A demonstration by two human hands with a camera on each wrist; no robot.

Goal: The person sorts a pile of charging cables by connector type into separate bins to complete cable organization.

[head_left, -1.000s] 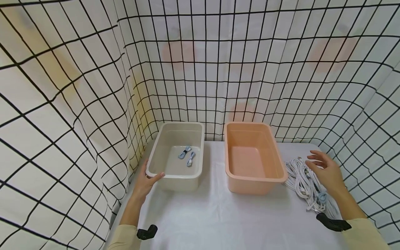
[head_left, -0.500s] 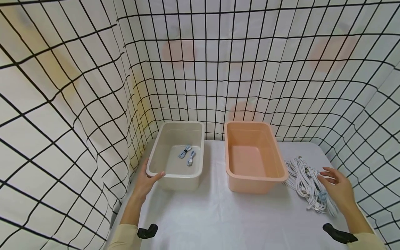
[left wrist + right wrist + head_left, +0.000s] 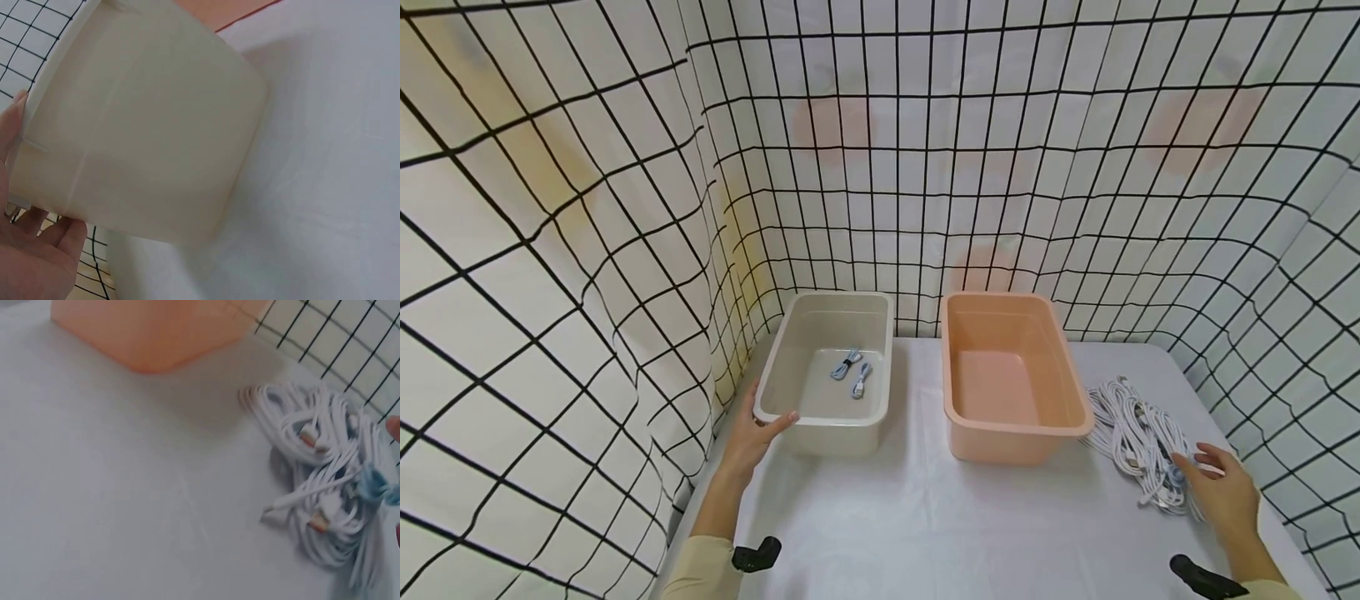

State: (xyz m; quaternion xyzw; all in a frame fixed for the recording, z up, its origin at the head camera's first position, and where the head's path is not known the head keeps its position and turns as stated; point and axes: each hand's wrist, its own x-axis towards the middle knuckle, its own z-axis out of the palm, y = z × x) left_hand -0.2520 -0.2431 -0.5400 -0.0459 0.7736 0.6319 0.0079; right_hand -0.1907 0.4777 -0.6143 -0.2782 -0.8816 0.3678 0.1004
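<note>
My left hand [image 3: 748,437] holds the near left corner of a cream plastic bin [image 3: 820,423], its thumb on the front side. In the left wrist view its fingers [image 3: 72,240] reach round the bin wall [image 3: 144,137]. Two small bundled light blue cables [image 3: 846,364] lie inside the bin. My right hand [image 3: 1225,492] hovers at the near right end of a pile of white cables [image 3: 1131,429], fingers apart. Between its fingertips and close to them is a light blue tied cable [image 3: 372,484]; contact cannot be made out.
An orange plastic bin [image 3: 1018,432] stands right of the cream one, left of the cable pile. A white cloth [image 3: 925,517] covers the table. Black wire mesh [image 3: 910,196] with white fabric behind it encloses the left, back and right sides.
My right hand has moved rightward, then down toward the near end of the cable pile, close to the light blue cable. The left hand has stayed on the cream bin.
</note>
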